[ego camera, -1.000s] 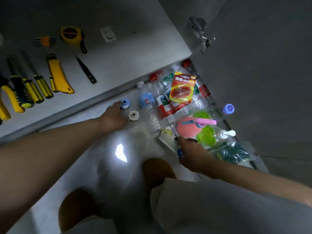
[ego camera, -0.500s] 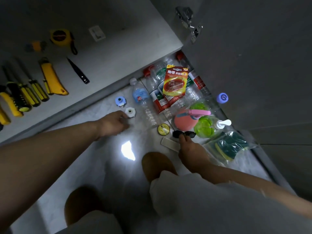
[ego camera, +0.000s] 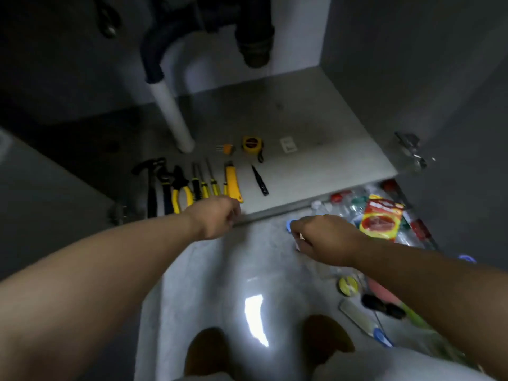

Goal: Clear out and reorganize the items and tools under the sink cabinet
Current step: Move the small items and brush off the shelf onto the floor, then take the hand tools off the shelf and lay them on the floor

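On the floor by the cabinet sill, your right hand pinches a blue fitting while your left hand, grip state unclear, hovers near the tools; motion blur suggests haste, risking dropping the fitting among the bottles.

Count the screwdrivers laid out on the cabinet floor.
3 screwdrivers lie side by side on the cabinet floor: one beside the pliers, one in the middle, one beside the yellow utility knife. The left hand covers their handle ends.
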